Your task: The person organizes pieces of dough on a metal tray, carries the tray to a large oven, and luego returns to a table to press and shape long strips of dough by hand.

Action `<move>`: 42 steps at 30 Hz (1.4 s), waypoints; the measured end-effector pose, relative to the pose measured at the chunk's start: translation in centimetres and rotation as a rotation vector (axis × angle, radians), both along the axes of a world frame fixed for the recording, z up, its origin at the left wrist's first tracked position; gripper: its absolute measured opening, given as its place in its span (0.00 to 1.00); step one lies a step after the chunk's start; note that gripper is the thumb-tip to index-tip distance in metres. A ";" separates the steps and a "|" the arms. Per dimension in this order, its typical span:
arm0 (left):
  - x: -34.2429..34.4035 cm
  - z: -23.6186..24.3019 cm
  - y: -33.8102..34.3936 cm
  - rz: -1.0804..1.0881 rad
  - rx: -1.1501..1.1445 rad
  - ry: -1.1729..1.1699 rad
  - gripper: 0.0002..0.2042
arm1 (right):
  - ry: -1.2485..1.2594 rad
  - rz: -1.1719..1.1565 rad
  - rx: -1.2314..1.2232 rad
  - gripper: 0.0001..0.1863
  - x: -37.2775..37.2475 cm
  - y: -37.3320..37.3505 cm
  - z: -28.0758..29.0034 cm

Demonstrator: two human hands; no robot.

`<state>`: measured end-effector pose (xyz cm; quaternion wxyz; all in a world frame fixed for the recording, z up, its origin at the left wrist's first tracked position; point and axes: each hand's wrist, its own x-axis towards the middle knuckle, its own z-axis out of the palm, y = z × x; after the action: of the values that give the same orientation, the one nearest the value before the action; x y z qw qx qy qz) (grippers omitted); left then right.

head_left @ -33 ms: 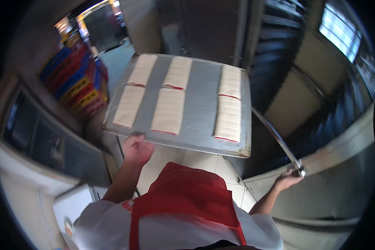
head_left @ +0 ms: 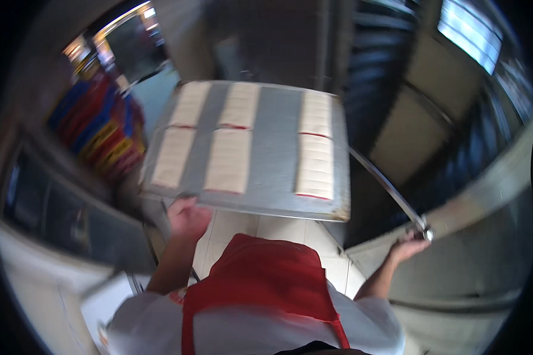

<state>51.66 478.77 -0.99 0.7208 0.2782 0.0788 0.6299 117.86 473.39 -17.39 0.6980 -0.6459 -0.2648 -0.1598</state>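
Note:
My left hand [head_left: 188,219] is closed on the near left edge of a large metal baking tray [head_left: 273,157], holding it out in front of me. Pale flat dough pieces [head_left: 315,165] lie on it in three columns, two end to end in each. Red filling or edging shows at their ends, and crosswise marks run over the right-hand column. Off to the right, my right hand [head_left: 407,245] grips the near, round-ended part of a long metal bar [head_left: 397,196]. Its fingers are partly hidden behind that end.
Beyond the bar, a tall dark rack or cabinet interior [head_left: 379,71] with slatted sides stands open. A metal door or panel [head_left: 485,236] is beside my right hand. Stacked red, blue and yellow crates [head_left: 100,127] stand at left. Pale floor tiles [head_left: 284,228] show below the tray.
The tray and the background have shifted slightly left in the view. Both hands keep their holds, and the dough lies as before.

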 end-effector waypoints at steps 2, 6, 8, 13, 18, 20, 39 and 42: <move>-0.8 2.4 -1.8 0.171 -0.018 0.227 0.27 | -0.092 -0.102 -0.057 0.34 -0.9 1.4 0.0; -10.1 1.8 -4.4 0.084 0.057 0.111 0.34 | -0.132 -0.208 -0.128 0.39 -4.8 3.9 -0.6; -12.7 1.5 -5.9 0.028 0.093 0.007 0.35 | -0.053 -0.347 -0.273 0.44 -8.6 1.1 -0.9; -10.7 4.5 -1.0 -0.051 0.019 0.154 0.37 | 0.145 -0.448 -0.144 0.41 -8.4 3.1 3.5; -9.7 4.9 -2.7 -0.091 -0.053 0.206 0.38 | 0.174 -0.232 -0.190 0.37 -15.2 -5.3 1.9; -9.0 3.9 -2.5 -0.172 -0.032 0.133 0.38 | 0.138 -0.234 -0.212 0.36 -17.1 -9.5 3.1; 27.9 19.7 -23.6 -0.928 0.029 -0.328 0.26 | 0.399 -0.317 -0.517 0.24 -11.3 -63.8 3.7; 33.1 23.3 -26.3 -0.841 0.114 -0.303 0.23 | 0.404 -0.261 -0.622 0.21 -9.0 -65.4 6.0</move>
<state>84.79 452.51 22.28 0.9011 0.2300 -0.1826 0.3190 108.85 408.03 -11.43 0.4809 -0.8732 -0.0735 -0.0293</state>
